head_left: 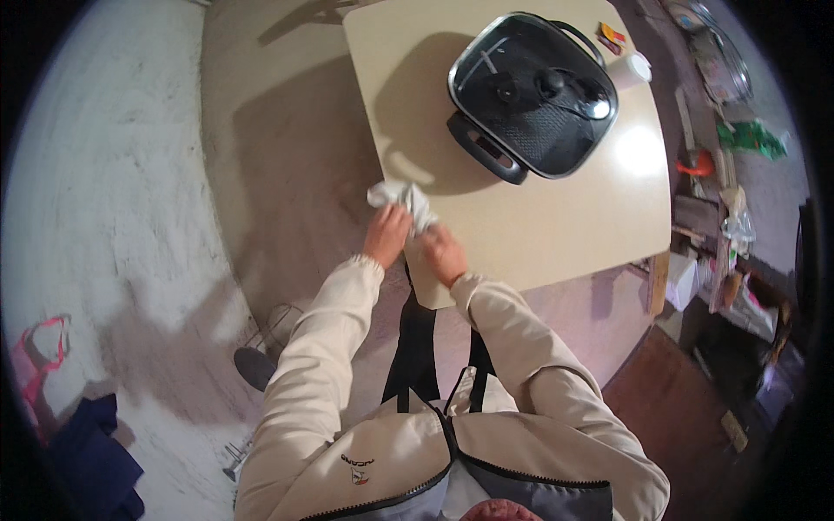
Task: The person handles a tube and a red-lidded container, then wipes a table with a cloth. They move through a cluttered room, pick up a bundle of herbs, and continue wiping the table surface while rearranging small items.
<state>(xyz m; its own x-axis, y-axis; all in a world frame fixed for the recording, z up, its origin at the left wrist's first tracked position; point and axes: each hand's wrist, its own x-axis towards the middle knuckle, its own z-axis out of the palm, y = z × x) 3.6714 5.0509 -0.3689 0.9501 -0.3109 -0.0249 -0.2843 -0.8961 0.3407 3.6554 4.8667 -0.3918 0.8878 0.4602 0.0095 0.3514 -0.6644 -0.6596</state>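
Note:
A crumpled whitish cloth [405, 197] is bunched up at the left edge of the pale table [554, 228]. My left hand [387, 236] grips its near side, fingers curled over it. Close beside, my right hand [443, 254] holds the cloth's right end; its fingers are slightly blurred. Both hands are near the table's front left corner. Farther back on the table stands a black square electric skillet [515, 127] under a glass lid with a dark knob. One of its handles [487, 148] points towards me.
A white cup-like container [631, 70] and a small orange-yellow wrapper [611, 38] lie beyond the skillet, near the right edge. Along the right stands a cluttered shelf [720, 215] with bags and a red-orange object [697, 164]. A round-topped stool [254, 368] is at my left.

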